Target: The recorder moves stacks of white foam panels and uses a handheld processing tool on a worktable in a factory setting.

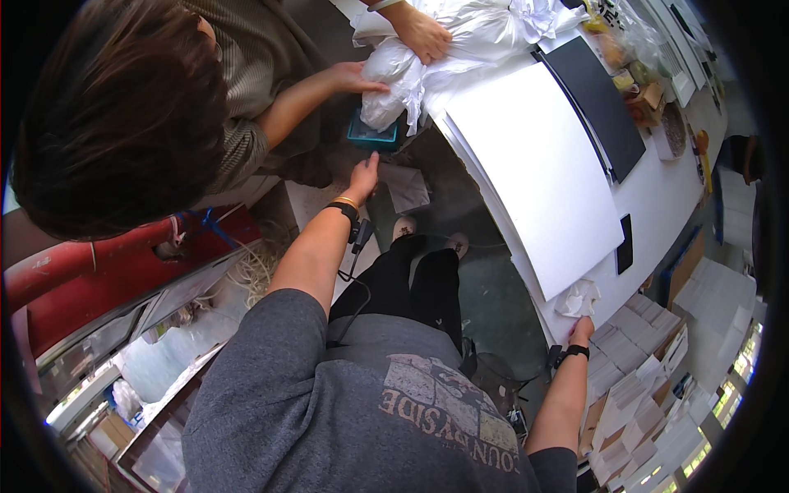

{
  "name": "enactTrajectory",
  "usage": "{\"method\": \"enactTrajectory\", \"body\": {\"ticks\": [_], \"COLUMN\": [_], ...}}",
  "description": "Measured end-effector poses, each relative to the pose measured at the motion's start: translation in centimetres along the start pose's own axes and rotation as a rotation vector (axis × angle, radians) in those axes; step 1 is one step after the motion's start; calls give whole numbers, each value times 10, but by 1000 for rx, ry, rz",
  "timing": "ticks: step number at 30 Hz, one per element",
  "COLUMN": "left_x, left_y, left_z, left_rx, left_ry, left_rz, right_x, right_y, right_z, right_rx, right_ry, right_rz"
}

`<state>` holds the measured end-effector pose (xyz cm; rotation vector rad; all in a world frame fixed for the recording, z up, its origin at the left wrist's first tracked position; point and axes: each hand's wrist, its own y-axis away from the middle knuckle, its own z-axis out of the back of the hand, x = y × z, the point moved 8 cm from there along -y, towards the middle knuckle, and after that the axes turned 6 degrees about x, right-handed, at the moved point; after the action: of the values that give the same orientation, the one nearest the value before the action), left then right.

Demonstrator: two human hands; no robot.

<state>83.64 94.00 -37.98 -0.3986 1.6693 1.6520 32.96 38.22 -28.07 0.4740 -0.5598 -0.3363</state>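
Observation:
My left hand (364, 177) is closed, with one finger reaching up to the near edge of a teal plastic tray (360, 138); whether it grips anything is hidden. At the table's near corner my right hand (582, 330) is curled closed, just below a crumpled white tissue (579, 297). I cannot make out what, if anything, is inside it. Across from me, a co-worker's two hands (423, 37) are on a bunched white plastic bag (394, 70), partly over the tray and partly on the table.
Large white sheets (534, 164) are stacked on the table beside a black board (596, 107) and a phone (625, 244). Small boxes (647, 105) and clear bags stand at the back. A red machine (123, 271) is at left; paper stacks (633, 337) lie at right.

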Motion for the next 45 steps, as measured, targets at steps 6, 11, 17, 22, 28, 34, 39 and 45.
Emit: {"method": "enactTrajectory", "body": {"ticks": [6, 11, 17, 22, 28, 34, 39, 45], "left_x": [-4, -5, -4, -8, -7, -5, -8, -4], "left_y": [2, -2, -3, -3, -1, -2, -2, -3], "left_z": [0, -1, 4, 0, 4, 5, -2, 3], "left_rx": [21, 29, 10, 21, 10, 24, 43, 20], "left_ry": [-15, -15, -26, -45, -62, -38, -29, -27], "left_rz": [28, -19, -14, -17, -28, -29, -16, -21], "right_x": [-3, -6, 0, -11, -2, -1, -8, 0], "right_y": [0, -5, 3, -12, -2, 2, -6, 2], "right_z": [1, 1, -4, 4, -2, -2, 2, -1], "right_rx": [21, 24, 11, 11, 34, 23, 41, 12], "right_ry": [-19, -10, -17, -4, -41, -23, -4, 27], "right_rz": [-37, -36, -63, -50, -18, -31, -48, -47]}}
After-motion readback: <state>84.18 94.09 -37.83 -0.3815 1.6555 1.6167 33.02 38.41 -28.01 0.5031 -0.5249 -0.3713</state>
